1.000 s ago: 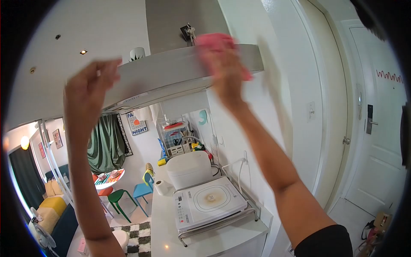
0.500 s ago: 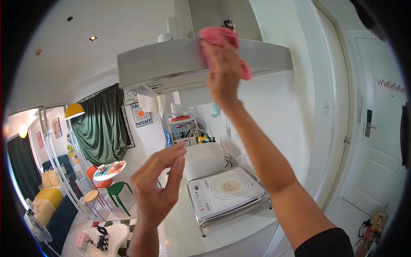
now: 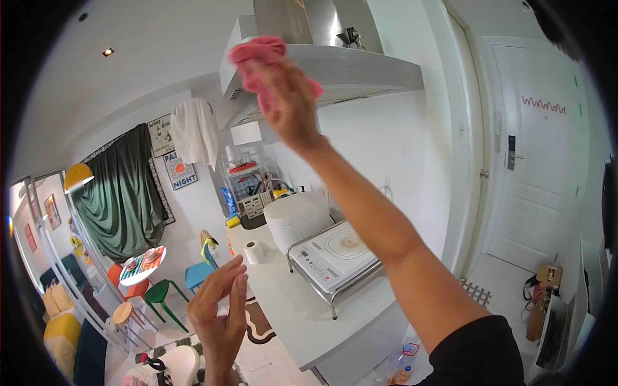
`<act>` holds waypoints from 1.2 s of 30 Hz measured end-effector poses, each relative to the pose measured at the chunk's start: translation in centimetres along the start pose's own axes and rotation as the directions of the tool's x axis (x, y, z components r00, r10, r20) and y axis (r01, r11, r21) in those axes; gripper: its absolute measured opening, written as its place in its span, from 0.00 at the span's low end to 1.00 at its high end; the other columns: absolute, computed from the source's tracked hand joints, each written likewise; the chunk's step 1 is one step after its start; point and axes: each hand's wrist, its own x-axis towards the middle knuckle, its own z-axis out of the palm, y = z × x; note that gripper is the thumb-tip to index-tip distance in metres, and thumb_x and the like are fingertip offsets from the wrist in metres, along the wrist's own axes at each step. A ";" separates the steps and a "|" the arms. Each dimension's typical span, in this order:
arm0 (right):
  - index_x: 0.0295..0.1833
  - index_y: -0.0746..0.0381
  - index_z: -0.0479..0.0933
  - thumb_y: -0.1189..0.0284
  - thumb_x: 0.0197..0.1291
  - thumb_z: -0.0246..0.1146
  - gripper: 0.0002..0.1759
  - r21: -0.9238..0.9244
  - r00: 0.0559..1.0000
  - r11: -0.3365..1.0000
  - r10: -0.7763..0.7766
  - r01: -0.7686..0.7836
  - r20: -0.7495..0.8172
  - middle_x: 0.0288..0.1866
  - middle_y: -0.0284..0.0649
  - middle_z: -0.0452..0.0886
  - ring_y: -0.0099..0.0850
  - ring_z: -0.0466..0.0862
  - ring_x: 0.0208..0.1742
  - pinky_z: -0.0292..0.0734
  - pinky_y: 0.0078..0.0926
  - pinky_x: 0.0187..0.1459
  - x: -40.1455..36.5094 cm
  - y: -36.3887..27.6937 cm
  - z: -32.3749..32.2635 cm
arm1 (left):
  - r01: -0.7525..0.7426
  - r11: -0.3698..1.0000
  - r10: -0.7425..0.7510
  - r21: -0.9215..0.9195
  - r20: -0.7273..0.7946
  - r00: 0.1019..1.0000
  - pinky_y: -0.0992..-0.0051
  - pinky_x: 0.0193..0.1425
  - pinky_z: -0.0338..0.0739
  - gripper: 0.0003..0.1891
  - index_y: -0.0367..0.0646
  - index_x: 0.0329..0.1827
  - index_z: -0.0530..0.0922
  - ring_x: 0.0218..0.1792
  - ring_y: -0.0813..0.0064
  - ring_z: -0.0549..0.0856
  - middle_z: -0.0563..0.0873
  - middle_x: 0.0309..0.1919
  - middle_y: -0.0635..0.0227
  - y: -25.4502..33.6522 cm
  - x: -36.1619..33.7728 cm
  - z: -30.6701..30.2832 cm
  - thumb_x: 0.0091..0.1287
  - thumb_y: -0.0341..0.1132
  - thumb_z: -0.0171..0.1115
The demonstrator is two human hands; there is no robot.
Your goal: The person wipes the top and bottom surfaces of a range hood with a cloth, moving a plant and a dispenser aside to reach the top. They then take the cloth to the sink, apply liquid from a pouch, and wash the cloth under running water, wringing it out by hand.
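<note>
My right hand (image 3: 295, 112) presses a pink cloth (image 3: 259, 50) flat against the front of the stainless steel range hood (image 3: 367, 63), near its left corner. The fingers lie over the cloth and hide part of it. Lower down, my left hand (image 3: 219, 315) is raised in the air with nothing in it; its fingers are curved, with a gap between them and the thumb. Beneath the hood, a white induction cooktop (image 3: 325, 260) rests on a metal rack (image 3: 333, 301) on the counter (image 3: 290, 321).
A white lidded appliance (image 3: 295, 215) stands behind the cooktop, with a paper roll (image 3: 253, 252) to its left. A small black item (image 3: 349, 36) is on top of the hood. Plastic bottles (image 3: 403, 368) stand on the floor. A blue chair (image 3: 199, 275) is beyond the counter.
My right hand has slid the cloth leftward along the hood front, from its middle to near the left corner. The view has turned, and my left hand stays raised and empty.
</note>
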 end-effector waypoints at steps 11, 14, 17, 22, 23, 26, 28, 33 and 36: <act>0.58 0.58 0.66 0.71 0.51 0.54 0.25 -0.757 0.877 0.538 0.472 -0.370 -0.093 0.54 0.46 0.71 0.43 0.69 0.56 0.63 0.37 0.58 -3.9 25.6 -16.6 | 0.083 0.996 -0.083 0.030 0.020 0.996 0.77 0.41 0.79 0.06 0.33 0.36 0.80 0.38 0.70 0.83 0.82 0.39 0.54 -3.7 -1.2 -1.4 0.57 0.23 0.58; 0.54 0.63 0.66 0.66 0.55 0.52 0.21 -0.540 0.876 0.696 0.437 -0.474 -0.206 0.52 0.47 0.71 0.45 0.70 0.54 0.63 0.38 0.55 -5.2 28.3 -17.3 | 0.096 0.995 -0.096 0.001 0.033 0.995 0.78 0.41 0.78 0.06 0.32 0.37 0.79 0.37 0.71 0.83 0.82 0.39 0.54 -5.2 -0.3 -0.1 0.57 0.24 0.58; 0.48 0.66 0.66 0.66 0.57 0.53 0.18 -0.303 0.879 0.825 0.450 -0.477 -0.159 0.48 0.49 0.70 0.47 0.70 0.51 0.63 0.38 0.52 -5.2 22.0 -12.8 | -0.046 0.999 0.045 0.021 0.062 0.997 0.78 0.40 0.76 0.07 0.31 0.37 0.78 0.36 0.72 0.83 0.83 0.38 0.55 -5.1 2.8 2.6 0.57 0.23 0.58; 0.51 0.57 0.71 0.67 0.49 0.58 0.20 -0.120 0.987 0.990 -0.093 0.078 -0.129 0.52 0.44 0.70 0.45 0.67 0.57 0.56 0.45 0.59 -2.5 4.9 -2.0 | -0.497 0.849 0.524 0.181 -0.166 0.835 0.71 0.56 0.68 0.15 0.33 0.49 0.73 0.52 0.60 0.76 0.78 0.48 0.52 -2.9 11.7 8.9 0.58 0.21 0.53; 0.51 0.51 0.73 0.66 0.46 0.59 0.22 -0.117 0.994 0.988 -0.105 0.105 0.000 0.56 0.42 0.69 0.44 0.66 0.60 0.55 0.46 0.61 -2.1 2.5 -1.2 | -0.557 0.812 0.583 0.172 -0.227 0.780 0.68 0.61 0.62 0.17 0.34 0.53 0.71 0.60 0.57 0.69 0.72 0.55 0.52 -1.9 13.7 10.2 0.60 0.22 0.51; 0.48 0.49 0.75 0.67 0.44 0.58 0.20 -0.224 0.969 0.943 -0.242 0.247 0.049 0.57 0.41 0.67 0.43 0.65 0.60 0.54 0.45 0.62 -2.0 3.7 -0.3 | -0.588 0.779 0.625 0.215 -0.324 0.710 0.66 0.64 0.59 0.19 0.34 0.58 0.66 0.63 0.57 0.64 0.64 0.62 0.52 -0.1 17.7 13.2 0.64 0.25 0.47; 0.47 0.50 0.74 0.68 0.46 0.57 0.18 -0.221 0.967 0.942 -0.247 0.254 0.057 0.56 0.41 0.67 0.43 0.65 0.60 0.54 0.45 0.62 -3.0 7.3 -2.1 | -0.569 0.749 0.662 0.339 -0.341 0.668 0.66 0.64 0.58 0.19 0.33 0.59 0.65 0.64 0.57 0.63 0.62 0.63 0.52 0.2 19.2 14.5 0.65 0.26 0.46; 0.47 0.60 0.69 0.76 0.51 0.55 0.16 -0.455 0.996 0.889 -0.074 0.047 -0.042 0.54 0.45 0.67 0.44 0.65 0.59 0.56 0.41 0.60 -7.0 19.4 -10.5 | -0.640 0.636 0.769 0.431 -0.289 0.570 0.67 0.62 0.63 0.19 0.30 0.59 0.64 0.63 0.56 0.63 0.61 0.64 0.53 -1.2 20.6 14.8 0.64 0.25 0.44; 0.49 0.62 0.69 0.76 0.53 0.55 0.16 -0.435 0.992 0.895 0.050 -0.095 -0.112 0.54 0.46 0.67 0.44 0.63 0.61 0.57 0.38 0.60 -9.5 26.0 -13.9 | -0.658 0.657 0.751 0.367 -0.248 0.612 0.68 0.56 0.70 0.17 0.31 0.56 0.68 0.59 0.58 0.70 0.66 0.61 0.55 -2.0 20.9 13.4 0.63 0.23 0.44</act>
